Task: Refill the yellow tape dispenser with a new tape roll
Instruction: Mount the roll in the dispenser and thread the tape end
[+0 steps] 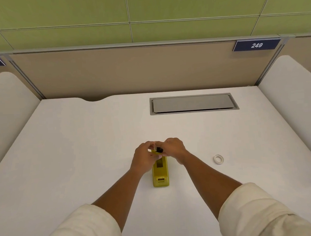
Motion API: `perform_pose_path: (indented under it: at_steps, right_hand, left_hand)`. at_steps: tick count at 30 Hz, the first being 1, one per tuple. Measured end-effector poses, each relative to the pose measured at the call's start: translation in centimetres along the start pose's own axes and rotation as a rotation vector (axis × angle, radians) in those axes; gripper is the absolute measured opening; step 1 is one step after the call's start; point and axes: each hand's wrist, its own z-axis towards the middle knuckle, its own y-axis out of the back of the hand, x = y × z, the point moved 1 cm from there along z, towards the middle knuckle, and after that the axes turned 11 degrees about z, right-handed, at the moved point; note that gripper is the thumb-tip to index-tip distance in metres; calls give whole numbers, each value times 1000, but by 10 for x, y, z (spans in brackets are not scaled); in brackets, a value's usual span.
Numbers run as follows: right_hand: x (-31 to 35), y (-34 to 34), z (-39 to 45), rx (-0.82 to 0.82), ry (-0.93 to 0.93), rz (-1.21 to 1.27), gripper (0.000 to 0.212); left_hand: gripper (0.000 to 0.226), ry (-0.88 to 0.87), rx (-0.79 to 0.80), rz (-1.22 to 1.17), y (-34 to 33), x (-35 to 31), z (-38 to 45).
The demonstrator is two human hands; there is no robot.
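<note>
The yellow tape dispenser (160, 173) lies lengthwise on the white desk (80, 148), its cutter end toward me and its open slot empty. Above its far end both hands meet. My left hand (144, 157) and my right hand (172, 148) pinch a small black spindle (159, 150) with a pale ring around it, just over the dispenser. The fingers hide most of that piece. A white tape roll (218, 159) lies flat on the desk to the right, apart from both hands.
A grey cable hatch (193, 103) is set into the desk at the back right. Beige partition panels close the back and sides, with a blue "249" plate (256, 45) at the upper right.
</note>
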Motion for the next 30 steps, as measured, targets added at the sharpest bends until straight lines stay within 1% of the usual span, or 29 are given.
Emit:
perform_pose_path:
  at_steps: [5,9,13,16,18,21,24,28,30]
  right_hand:
    - [-1,0,0,-11,-38,24,31]
    - [-1,-2,-2,-16,-36,8,32]
    - [0,-3,-3,4,-8,71,25]
    - [3,-3,-4,32,-8,20,27]
    - [3,-4,-3,27,-26,36,23]
    - [1,-6,-3,25,-67,91,21]
    - [-1,-7,-4,43,-107,139,16]
    - [-4,-5,-4,36,-124,97,15]
    - [-5,-4,-3,17,-119,79,19]
  left_hand:
    - [41,55,10,-74,3,-2,1]
    - [38,93,43,-83,2,-2,1]
    - [35,119,45,-74,1,-4,3]
    - [33,128,37,-60,1,-4,3]
    - [30,138,17,-59,1,-3,4]
    - [31,179,-15,-68,2,-1,3]
    - [35,202,-13,-66,2,1,3]
    - [40,221,10,-62,1,3,2]
    - [40,222,15,-57,0,3,2]
